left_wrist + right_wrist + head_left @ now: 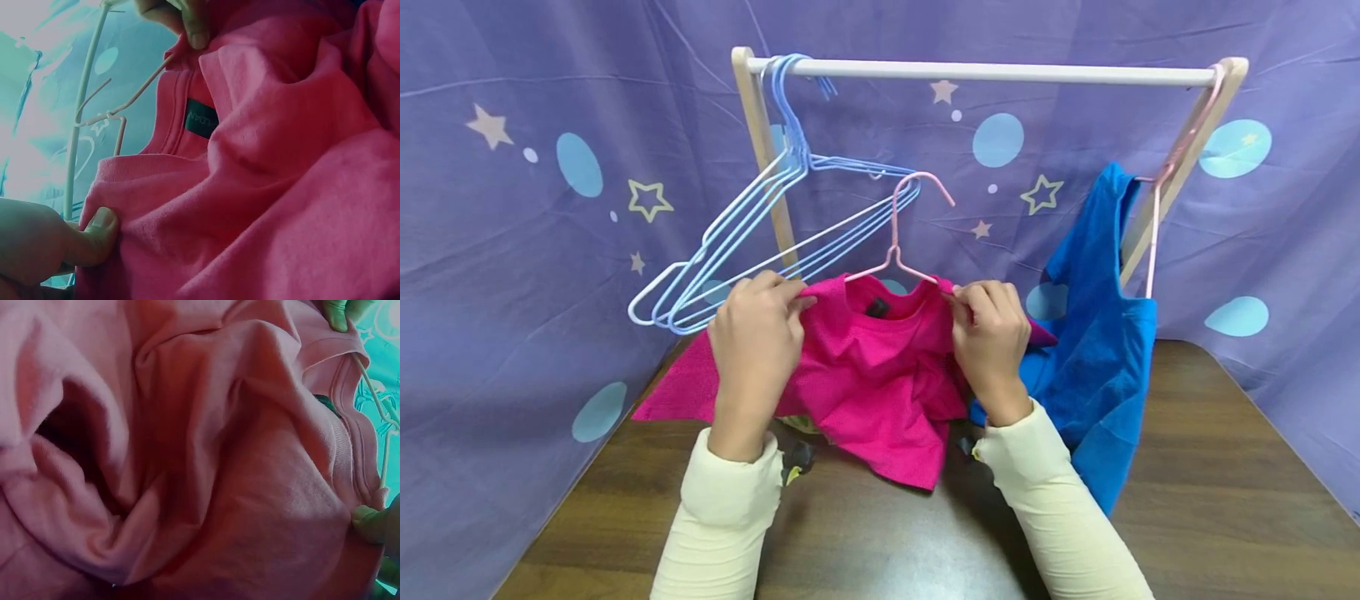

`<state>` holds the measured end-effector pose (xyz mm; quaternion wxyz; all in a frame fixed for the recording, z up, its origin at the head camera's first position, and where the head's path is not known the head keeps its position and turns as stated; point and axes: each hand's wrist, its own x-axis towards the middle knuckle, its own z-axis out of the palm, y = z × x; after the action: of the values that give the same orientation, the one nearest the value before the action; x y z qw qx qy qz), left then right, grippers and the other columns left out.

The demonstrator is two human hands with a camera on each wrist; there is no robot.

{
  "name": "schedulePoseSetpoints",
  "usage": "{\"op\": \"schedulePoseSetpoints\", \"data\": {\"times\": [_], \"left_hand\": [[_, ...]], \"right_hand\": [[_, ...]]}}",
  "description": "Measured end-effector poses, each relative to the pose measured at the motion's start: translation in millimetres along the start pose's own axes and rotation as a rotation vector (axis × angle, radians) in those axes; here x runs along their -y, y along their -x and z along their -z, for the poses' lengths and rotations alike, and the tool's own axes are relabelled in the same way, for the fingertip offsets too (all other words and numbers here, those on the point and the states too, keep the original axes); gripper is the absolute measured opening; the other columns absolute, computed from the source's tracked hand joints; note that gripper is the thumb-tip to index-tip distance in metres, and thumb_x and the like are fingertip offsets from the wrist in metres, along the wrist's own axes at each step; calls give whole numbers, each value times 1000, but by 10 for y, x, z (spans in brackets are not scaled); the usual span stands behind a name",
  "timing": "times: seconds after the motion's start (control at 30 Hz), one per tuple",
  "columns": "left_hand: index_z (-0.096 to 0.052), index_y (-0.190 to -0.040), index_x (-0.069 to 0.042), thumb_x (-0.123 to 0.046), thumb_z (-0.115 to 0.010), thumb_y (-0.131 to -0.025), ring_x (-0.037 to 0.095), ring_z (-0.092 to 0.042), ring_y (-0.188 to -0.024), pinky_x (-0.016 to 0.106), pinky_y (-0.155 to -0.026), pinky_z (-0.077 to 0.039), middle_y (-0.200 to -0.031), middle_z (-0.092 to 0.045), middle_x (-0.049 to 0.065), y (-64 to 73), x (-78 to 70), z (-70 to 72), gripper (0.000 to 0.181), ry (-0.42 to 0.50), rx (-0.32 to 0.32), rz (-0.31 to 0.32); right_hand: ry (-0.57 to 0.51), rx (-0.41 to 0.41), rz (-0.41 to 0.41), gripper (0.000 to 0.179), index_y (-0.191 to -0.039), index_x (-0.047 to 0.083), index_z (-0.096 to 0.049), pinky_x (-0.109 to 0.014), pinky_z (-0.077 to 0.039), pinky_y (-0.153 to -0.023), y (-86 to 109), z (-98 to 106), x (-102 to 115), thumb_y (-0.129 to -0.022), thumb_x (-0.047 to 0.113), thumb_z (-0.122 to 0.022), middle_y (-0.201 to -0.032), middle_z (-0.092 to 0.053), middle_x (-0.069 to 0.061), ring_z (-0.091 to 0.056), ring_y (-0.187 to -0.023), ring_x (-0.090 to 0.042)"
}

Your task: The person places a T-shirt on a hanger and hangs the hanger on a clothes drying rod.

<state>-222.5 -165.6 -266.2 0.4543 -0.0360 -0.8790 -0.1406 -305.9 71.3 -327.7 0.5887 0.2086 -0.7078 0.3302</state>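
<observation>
Cream sleeves point(722, 521) sit behind left hand point(756, 342) and right hand point(992, 333), fingers point(786, 290) pinching a magenta shirt point(876, 383), pink hanger point(895, 223) between.

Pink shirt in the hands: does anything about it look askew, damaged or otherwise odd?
Nothing stands out. The pink shirt is rumpled, but no tear or stain shows; the left hand and right hand pinch its shoulders, and the pink hanger rises from its neckline.

Passable beneath the bare middle of the rail point(985, 72), above the pink hanger point(894, 225). Blocked on the left by bunched hangers point(797, 143), on the right by the blue garment point(1097, 358), centrally by the magenta shirt point(865, 367). Free near, between the cream sleeves point(722, 517), over the table point(880, 542).
</observation>
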Motion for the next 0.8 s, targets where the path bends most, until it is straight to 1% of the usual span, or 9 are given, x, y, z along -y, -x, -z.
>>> {"op": "schedulePoseSetpoints", "data": {"times": [0.1,0.17,0.23,0.3,0.4,0.47,0.53,0.63,0.8], "left_hand": [[-82,-102,-8,-6,-78,-86,37,-65,-80,55,-60,-53,-92,-73,9,-11,38,23,16,4,-7,13],[-82,-102,-8,-6,-77,-87,38,-65,-81,56,-61,-53,-92,-73,9,-19,58,38,16,9,-7,22],[-82,-102,-8,-5,-76,-88,38,-65,-83,56,-62,-53,-94,-74,9,-26,76,59,16,16,-8,34],[-82,-103,-8,-5,-76,-88,38,-66,-84,56,-63,-52,-95,-74,10,-34,97,80,16,20,-7,48],[-81,-104,-7,-5,-76,-89,38,-66,-84,56,-62,-52,-96,-74,10,-46,127,113,16,28,-14,67],[-82,-104,-7,-6,-76,-89,38,-66,-85,57,-62,-52,-96,-74,10,-51,149,128,16,34,-21,75],[-82,-103,-7,-7,-77,-89,39,-67,-85,57,-63,-51,-95,-74,9,-53,167,138,15,39,-34,80],[-82,-101,-8,-9,-78,-89,39,-68,-85,56,-63,-50,-94,-74,7,-49,186,144,13,45,-50,82],[-83,-98,-8,-9,-77,-89,38,-68,-82,55,-61,-49,-90,-74,6,-49,192,148,11,49,-64,71]], "right_hand": [[-37,52,11,13,-84,1,-71,-45,-51,-69,-18,21,-8,-92,10,-76,-83,-68,-13,-61,-78,-33],[-96,109,11,9,-92,0,-73,-45,-51,-74,-51,47,-23,-91,9,-76,-89,-70,-14,-62,-82,-34],[-152,158,-12,12,-101,-2,-74,-45,-50,-78,-92,80,-55,-90,5,-71,-95,-71,-16,-62,-87,-35],[-166,205,-52,21,-110,-3,-73,-47,-49,-84,-129,121,-104,-90,0,-65,-104,-71,-18,-62,-95,-37],[-109,270,-107,30,-120,-3,-71,-51,-47,-97,-160,185,-199,-93,-4,-58,-118,-69,-21,-60,-109,-40],[-53,328,-126,31,-125,-3,-69,-53,-43,-106,-165,224,-267,-96,-4,-58,-126,-66,-22,-57,-119,-43],[-26,368,-134,30,-125,-3,-69,-53,-42,-108,-160,247,-331,-97,-3,-61,-126,-67,-22,-57,-120,-43],[-22,360,-131,23,-118,-3,-73,-51,-46,-101,-149,259,-399,-96,-1,-65,-117,-71,-20,-61,-111,-41],[-11,215,-88,9,-98,-2,-77,-49,-51,-83,-144,237,-446,-92,0,-71,-97,-75,-16,-65,-92,-39]]}}
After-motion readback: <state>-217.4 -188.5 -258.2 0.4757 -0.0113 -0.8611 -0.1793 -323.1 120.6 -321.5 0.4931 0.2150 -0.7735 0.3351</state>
